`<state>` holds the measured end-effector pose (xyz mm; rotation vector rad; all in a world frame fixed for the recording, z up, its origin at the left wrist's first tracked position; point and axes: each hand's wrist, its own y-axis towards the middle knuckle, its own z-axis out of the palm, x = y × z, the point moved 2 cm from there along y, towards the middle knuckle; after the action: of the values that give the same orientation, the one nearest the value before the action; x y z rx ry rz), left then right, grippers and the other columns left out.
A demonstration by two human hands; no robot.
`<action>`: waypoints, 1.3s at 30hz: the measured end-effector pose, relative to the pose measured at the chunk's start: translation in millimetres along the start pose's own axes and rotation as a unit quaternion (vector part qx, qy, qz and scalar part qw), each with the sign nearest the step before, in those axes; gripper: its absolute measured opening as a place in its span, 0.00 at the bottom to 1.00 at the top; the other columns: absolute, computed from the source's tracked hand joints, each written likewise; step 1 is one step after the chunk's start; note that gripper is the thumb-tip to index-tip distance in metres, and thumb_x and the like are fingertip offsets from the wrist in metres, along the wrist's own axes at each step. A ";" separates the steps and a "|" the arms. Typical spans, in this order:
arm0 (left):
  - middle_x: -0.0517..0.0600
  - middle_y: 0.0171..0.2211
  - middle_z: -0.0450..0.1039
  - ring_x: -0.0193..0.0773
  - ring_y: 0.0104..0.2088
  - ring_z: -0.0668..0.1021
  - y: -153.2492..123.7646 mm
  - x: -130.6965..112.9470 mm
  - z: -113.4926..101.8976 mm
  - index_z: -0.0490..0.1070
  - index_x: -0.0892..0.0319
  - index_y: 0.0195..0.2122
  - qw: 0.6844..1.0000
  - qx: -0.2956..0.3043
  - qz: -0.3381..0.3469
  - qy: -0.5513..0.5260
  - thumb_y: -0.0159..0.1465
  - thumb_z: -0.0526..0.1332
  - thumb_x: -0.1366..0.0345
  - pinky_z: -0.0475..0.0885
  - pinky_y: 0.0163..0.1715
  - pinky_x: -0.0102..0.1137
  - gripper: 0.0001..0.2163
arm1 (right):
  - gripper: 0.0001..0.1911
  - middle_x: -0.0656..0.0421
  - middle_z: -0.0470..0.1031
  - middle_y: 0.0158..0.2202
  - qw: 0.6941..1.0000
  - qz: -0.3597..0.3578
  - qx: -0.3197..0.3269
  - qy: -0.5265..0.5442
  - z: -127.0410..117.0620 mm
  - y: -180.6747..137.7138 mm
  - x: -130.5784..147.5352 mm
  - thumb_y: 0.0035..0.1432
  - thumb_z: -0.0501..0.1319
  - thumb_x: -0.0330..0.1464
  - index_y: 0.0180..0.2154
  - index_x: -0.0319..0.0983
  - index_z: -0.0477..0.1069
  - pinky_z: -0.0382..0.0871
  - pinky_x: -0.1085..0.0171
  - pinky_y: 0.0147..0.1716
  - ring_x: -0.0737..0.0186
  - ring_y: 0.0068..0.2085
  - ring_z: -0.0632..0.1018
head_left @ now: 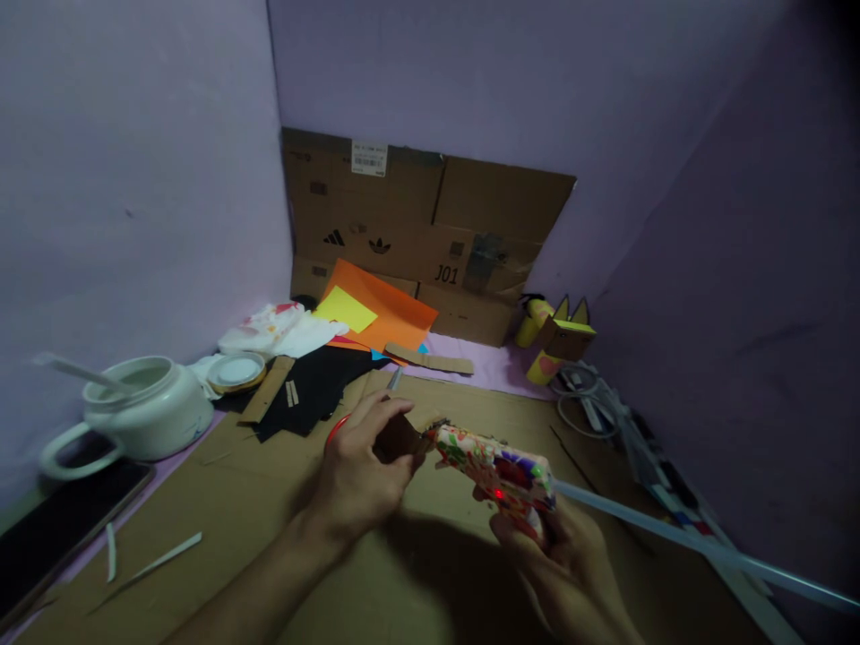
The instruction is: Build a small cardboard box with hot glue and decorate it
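Observation:
My right hand [547,546] is wrapped round the handle of a hot glue gun [494,470] with a colourful floral pattern and a lit red light. A long clear glue stick [672,533] sticks out of its back end. The nozzle points left and is at the edge of a small brown cardboard piece [396,436]. My left hand [366,466] grips that piece between thumb and fingers, which hide part of it. Behind my left hand lie scissors, with a red handle [334,434] and a blade tip [395,378] showing.
A white pot [144,412] with a stick in it and a dark phone [73,511] stand at the left. Orange paper [396,309], black sheets [313,385] and a cardboard strip [430,360] lie at the back. A yellow-and-brown craft figure [561,340] and cables [591,403] are at the right.

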<state>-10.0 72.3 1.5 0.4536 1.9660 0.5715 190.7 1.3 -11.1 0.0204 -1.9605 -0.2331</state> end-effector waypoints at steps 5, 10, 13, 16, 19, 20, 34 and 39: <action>0.51 0.45 0.70 0.41 0.43 0.75 0.7 -0.9 -0.1 0.69 0.54 0.44 1.000 0.003 0.009 -0.005 0.49 0.63 0.74 0.74 0.44 0.37 0.20 | 0.11 0.57 0.76 0.25 1.000 -0.009 0.007 -0.023 -2.1 0.4 -0.9 0.51 0.59 0.34 0.34 0.37 0.78 0.67 0.67 0.22 0.59 0.26 0.73; 0.52 0.46 0.70 0.42 0.44 0.75 0.4 -1.9 -1.0 0.70 0.55 0.44 1.000 0.000 0.012 0.001 0.49 0.62 0.74 0.74 0.43 0.39 0.20 | 0.11 0.56 0.77 0.25 0.999 -0.030 -0.002 -0.025 -1.5 1.2 0.4 0.51 0.60 0.34 0.33 0.38 0.78 0.68 0.66 0.24 0.58 0.27 0.74; 0.51 0.46 0.69 0.41 0.44 0.75 0.1 -1.7 -1.5 0.69 0.55 0.45 1.000 0.002 0.015 -0.001 0.49 0.62 0.75 0.74 0.43 0.39 0.20 | 0.11 0.56 0.76 0.25 1.000 -0.023 -0.003 -0.021 -0.1 2.5 1.9 0.50 0.60 0.35 0.33 0.37 0.77 0.68 0.67 0.22 0.58 0.26 0.74; 0.52 0.46 0.69 0.42 0.45 0.74 0.5 -1.7 -2.2 0.69 0.55 0.44 1.000 0.002 0.019 -0.007 0.49 0.63 0.74 0.74 0.42 0.39 0.20 | 0.09 0.56 0.76 0.24 0.999 -0.018 -0.031 -0.011 -0.6 3.7 4.6 0.49 0.60 0.35 0.30 0.37 0.77 0.68 0.67 0.23 0.57 0.27 0.75; 0.52 0.47 0.69 0.43 0.46 0.74 1.0 -2.0 -3.0 0.69 0.55 0.44 1.000 0.000 0.017 -0.001 0.49 0.63 0.73 0.74 0.43 0.40 0.19 | 0.09 0.55 0.77 0.24 0.999 -0.018 -0.039 -0.011 -1.5 3.8 6.2 0.48 0.60 0.35 0.28 0.37 0.76 0.69 0.66 0.23 0.56 0.27 0.75; 0.52 0.47 0.69 0.43 0.46 0.74 1.1 -2.1 -3.2 0.69 0.55 0.44 1.000 0.000 0.015 0.002 0.49 0.64 0.73 0.73 0.43 0.40 0.20 | 0.09 0.55 0.77 0.25 0.999 -0.018 -0.032 -0.015 -1.5 3.8 6.3 0.49 0.60 0.35 0.29 0.37 0.76 0.69 0.66 0.23 0.57 0.27 0.75; 0.52 0.47 0.69 0.43 0.47 0.74 1.6 -3.1 -3.4 0.71 0.55 0.43 1.000 0.005 -0.023 -0.009 0.48 0.62 0.73 0.72 0.44 0.37 0.19 | 0.09 0.57 0.75 0.24 1.000 -0.005 -0.027 0.004 0.2 2.7 6.7 0.48 0.60 0.34 0.30 0.37 0.76 0.66 0.66 0.24 0.58 0.27 0.74; 0.53 0.42 0.72 0.44 0.41 0.76 6.3 -4.3 -5.9 0.69 0.58 0.45 0.983 0.048 -0.150 -0.090 0.47 0.65 0.69 0.73 0.42 0.39 0.22 | 0.10 0.61 0.71 0.21 0.991 0.026 -0.055 0.116 -4.6 7.9 8.9 0.45 0.65 0.36 0.32 0.39 0.74 0.60 0.69 0.19 0.66 0.20 0.67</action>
<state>-13.1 74.0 10.6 0.2518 1.8470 0.2359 192.2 7.3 0.0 -0.0714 -1.7130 -0.2908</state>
